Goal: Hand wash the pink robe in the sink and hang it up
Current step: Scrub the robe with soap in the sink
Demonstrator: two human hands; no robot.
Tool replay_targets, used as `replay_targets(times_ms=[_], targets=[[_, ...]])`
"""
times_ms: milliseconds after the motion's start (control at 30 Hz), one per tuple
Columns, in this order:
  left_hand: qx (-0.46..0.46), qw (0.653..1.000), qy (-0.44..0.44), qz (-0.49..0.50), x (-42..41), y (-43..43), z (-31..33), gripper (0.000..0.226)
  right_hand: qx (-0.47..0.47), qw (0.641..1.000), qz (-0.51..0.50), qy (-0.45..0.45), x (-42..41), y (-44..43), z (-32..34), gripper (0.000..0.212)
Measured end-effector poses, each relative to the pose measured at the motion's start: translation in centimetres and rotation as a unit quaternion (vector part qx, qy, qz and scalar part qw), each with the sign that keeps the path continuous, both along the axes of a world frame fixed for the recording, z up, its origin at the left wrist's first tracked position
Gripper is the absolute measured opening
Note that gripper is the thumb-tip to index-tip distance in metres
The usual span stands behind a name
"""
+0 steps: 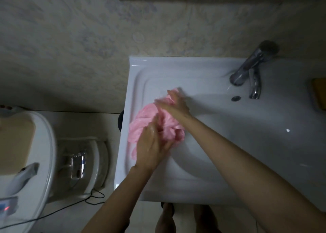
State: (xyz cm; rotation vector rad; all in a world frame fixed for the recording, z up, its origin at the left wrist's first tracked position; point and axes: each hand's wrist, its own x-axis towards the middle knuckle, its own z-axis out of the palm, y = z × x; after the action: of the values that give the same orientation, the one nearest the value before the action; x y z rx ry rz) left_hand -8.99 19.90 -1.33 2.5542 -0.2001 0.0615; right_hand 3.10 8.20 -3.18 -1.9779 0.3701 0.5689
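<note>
Head view looks down on a crumpled, wet pink fabric robe (141,123) bunched at the left end of a white glazed ceramic sink (220,144), on the ribbed ledge beside the bowl. Its long axis runs from near-left to far-right, towards the chrome tap (247,70), which stands well apart. The left hand (151,144) lies on the near end of the bundle, fingers curled into the cloth; the right hand (176,104) lies on the far end, fingers flat and pressing, blurred. Both touch the robe, so neither is nearer; the next rub likely runs along that diagonal. A washing machine (26,144) stands at the left. No brand, label or writing can be read anywhere.
</note>
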Motion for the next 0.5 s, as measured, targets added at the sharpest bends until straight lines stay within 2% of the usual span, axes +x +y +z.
replay_targets(times_ms=[100, 167, 267, 333, 400, 467, 500], targets=[[0.165, 0.982, 0.006, 0.094, 1.3, 1.0, 0.3, 0.072, -0.089, 0.994, 0.027, -0.054, -1.7, 0.4, -0.8, 0.088], [0.197, 0.974, 0.016, 0.111, 1.3, 1.4, -0.3, 0.075, -0.078, 0.994, 0.011, -0.081, -2.0, 0.3, -1.0, 0.083], [0.094, 0.988, 0.085, 0.090, 0.4, 1.4, -1.7, 0.093, -0.055, 0.993, -0.011, -0.102, -1.8, 0.6, -0.3, 0.073], [0.010, 0.984, 0.134, 0.117, 0.6, 0.9, -2.2, 0.101, -0.030, 0.992, -0.020, -0.118, -2.3, 0.9, 0.9, 0.070], [-0.054, 0.958, 0.224, 0.170, 1.3, 0.9, -1.3, 0.081, -0.042, 0.987, 0.028, -0.155, -4.4, 1.8, 2.6, 0.064], [-0.094, 0.925, 0.299, 0.215, 1.1, 1.5, -1.5, 0.053, -0.108, 0.969, 0.083, -0.205, -7.8, 3.4, 2.8, 0.052], [-0.098, 0.917, 0.322, 0.214, 0.8, 1.9, -1.8, 0.062, -0.148, 0.957, 0.094, -0.232, -9.1, 4.4, 2.4, 0.048]])
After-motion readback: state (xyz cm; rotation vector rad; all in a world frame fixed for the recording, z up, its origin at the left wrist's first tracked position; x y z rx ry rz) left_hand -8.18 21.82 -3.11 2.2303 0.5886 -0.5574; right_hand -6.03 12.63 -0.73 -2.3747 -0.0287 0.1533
